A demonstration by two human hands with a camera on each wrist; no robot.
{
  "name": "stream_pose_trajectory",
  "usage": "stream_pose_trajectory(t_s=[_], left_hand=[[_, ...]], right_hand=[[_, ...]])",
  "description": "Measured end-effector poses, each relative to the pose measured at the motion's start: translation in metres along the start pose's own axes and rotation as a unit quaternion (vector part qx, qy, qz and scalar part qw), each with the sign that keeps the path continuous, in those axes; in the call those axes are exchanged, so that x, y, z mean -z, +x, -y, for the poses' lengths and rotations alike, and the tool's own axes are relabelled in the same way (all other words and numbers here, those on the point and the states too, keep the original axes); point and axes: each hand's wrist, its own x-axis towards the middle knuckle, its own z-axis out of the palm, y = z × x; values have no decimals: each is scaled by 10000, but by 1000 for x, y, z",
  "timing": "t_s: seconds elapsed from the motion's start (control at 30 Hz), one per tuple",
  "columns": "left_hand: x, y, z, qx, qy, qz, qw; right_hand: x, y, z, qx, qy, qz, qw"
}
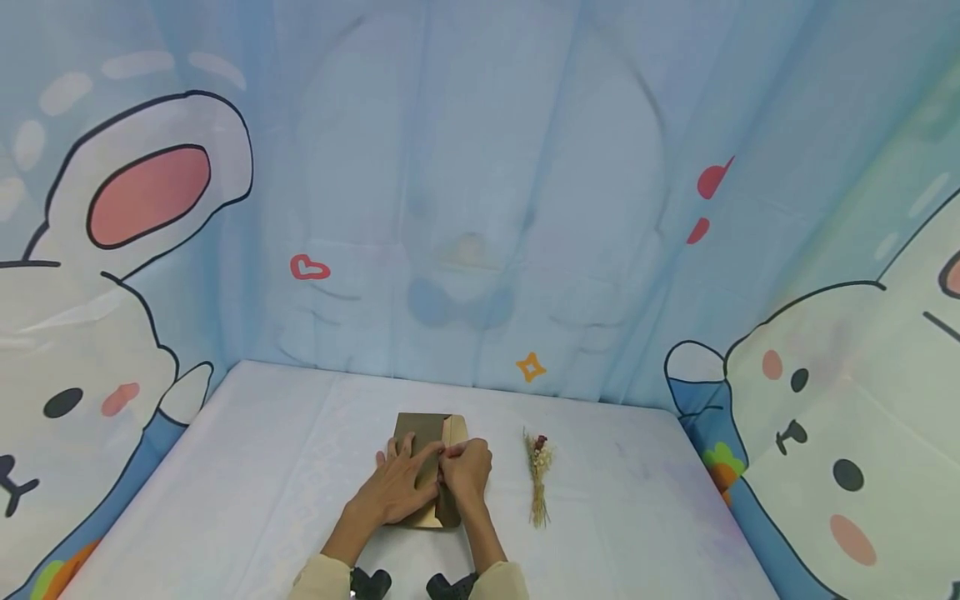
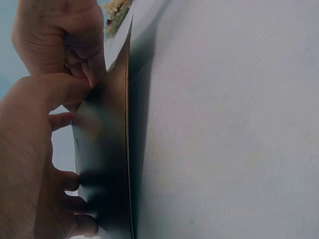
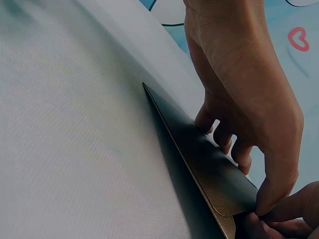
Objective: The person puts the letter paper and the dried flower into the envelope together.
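A dark gold paper envelope lies on the white-covered table, its long side running away from me. Along its right side runs a lighter gold flap. My left hand rests on the envelope with fingers spread, its index fingertip close to the right fingers. At the flap's inner edge my right hand pinches with thumb and curled fingers; the exact bit between them is hidden. In the left wrist view the envelope shows edge-on. The right wrist view shows several left fingertips touching the envelope.
A small bunch of dried flowers lies to the right of the envelope. White cloth covers the table. Behind it hangs a blue curtain printed with cartoon rabbits.
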Motion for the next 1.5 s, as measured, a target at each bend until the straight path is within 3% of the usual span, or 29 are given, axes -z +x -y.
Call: stream_pose_trajectory(t_s=[0.3,0.4,0.53,0.67,0.77,0.97,1.27,1.5], left_hand=[[-3,0,-3,-18,54,20,10000],[-3,1,-1,-61,86,-55,9999],[-12,4,10,-282,126,-328,9990],[-21,8,22,-471,93,-528,9974],[-10,2,18,-360,-18,-435,9984],[15,-13,10,110,35,-157,9998],[17,-13,13,139,27,-240,9996],[17,-14,12,140,71,-206,9997]], right_hand=[[15,-7,20,-445,128,180,9988],[19,-7,20,-285,277,163,9991],[31,-4,14,189,331,-151,9992],[44,2,7,610,210,-729,9952],[54,5,2,711,43,-1084,9916],[75,13,-3,415,-121,-1353,9899],[99,19,-31,12,-343,-1852,9821],[102,18,-41,-263,-549,-1661,9842]])
